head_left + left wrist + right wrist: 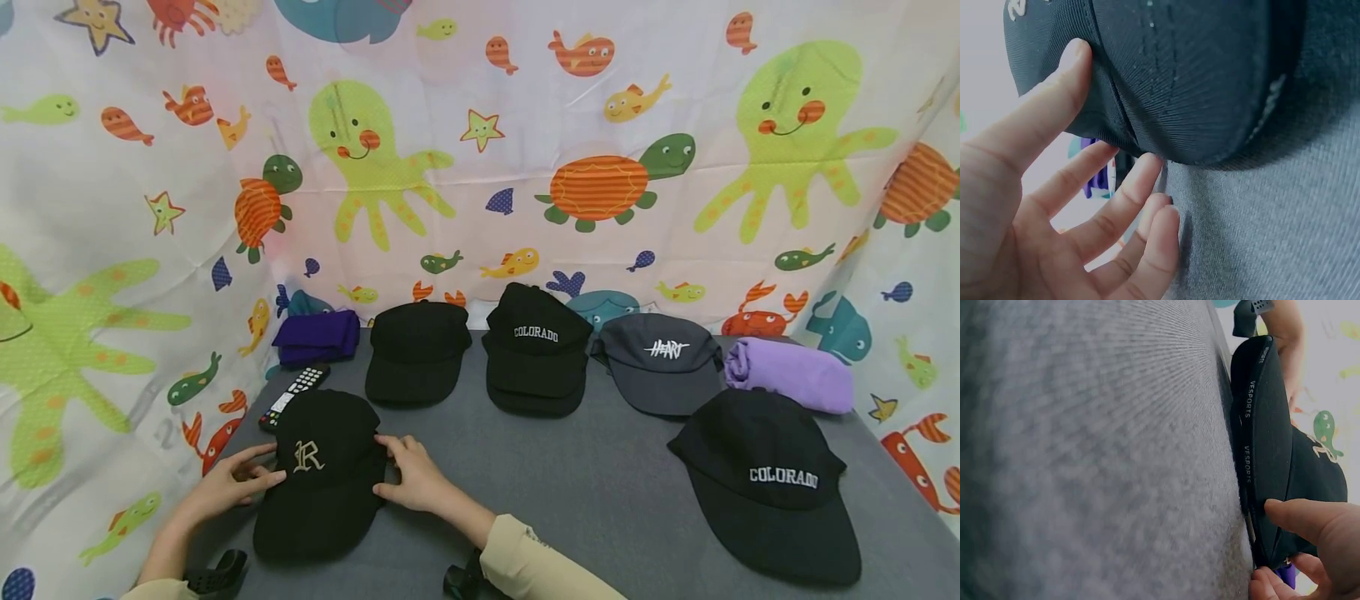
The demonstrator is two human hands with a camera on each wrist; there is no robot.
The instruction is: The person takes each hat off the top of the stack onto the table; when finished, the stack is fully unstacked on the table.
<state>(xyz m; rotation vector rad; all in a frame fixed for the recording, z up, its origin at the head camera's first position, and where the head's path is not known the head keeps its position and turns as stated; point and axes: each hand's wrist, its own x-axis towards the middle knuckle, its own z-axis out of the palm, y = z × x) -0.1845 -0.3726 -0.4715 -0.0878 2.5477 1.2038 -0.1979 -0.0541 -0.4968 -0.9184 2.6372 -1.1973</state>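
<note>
A black cap with a gold letter R (pixel 322 508) lies at the front left of the grey table, its brim toward me. My left hand (pixel 223 487) holds its left side, the thumb on the crown and the index and middle fingertips at the lower edge in the left wrist view. On the opposite side my right hand (pixel 416 475) holds the cap, and in the right wrist view its thumb (pixel 1285 512) presses near the brim. Other right fingers sit at the cap's lower edge, partly hidden. VESPORTS lettering runs along the brim's edge (pixel 1249 434).
Behind stand a plain black cap (pixel 416 354), black COLORADO caps (pixel 536 350) that look stacked, and a grey HEART cap (pixel 660 367). Another COLORADO cap (pixel 772 500) lies front right. A remote (pixel 296 396), dark purple cloth (pixel 317 336) and lilac cloth roll (pixel 795 375) lie around.
</note>
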